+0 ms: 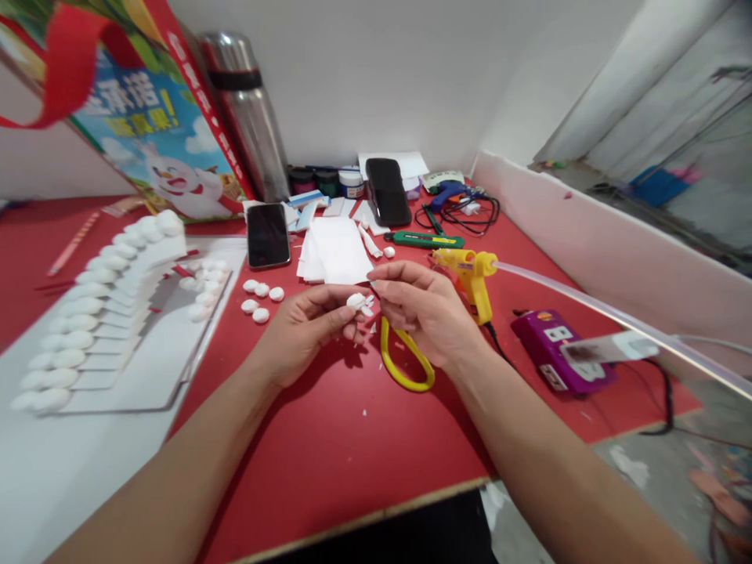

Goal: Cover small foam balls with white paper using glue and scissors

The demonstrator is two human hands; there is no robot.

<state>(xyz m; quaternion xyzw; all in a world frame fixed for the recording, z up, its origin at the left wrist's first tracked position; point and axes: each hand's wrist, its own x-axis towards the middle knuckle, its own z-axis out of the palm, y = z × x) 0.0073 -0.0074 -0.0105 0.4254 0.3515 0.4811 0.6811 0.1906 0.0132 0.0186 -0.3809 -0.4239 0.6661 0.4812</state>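
My left hand (320, 317) pinches a small crumpled white piece (358, 302) between thumb and fingertips. Loose shreds stick out from its right side. My right hand (420, 309) is close beside it, fingers closed in a pinch; what they hold, if anything, is too small to make out. Beneath the right hand a yellow loop-shaped handle (406, 384) shows on the red table (329, 462); its upper end is hidden. Several white rounded pieces (261, 315) lie left of my left hand. Behind both hands is a stack of white paper (341, 247).
A white stepped model (117, 329) edged with white ovals stands at left. Right of my hands are a yellow glue gun (470, 274) with a long clear stick and a purple box (558, 352). Farther back are two phones (269, 235), a green cutter (426, 240) and a steel flask (250, 117).
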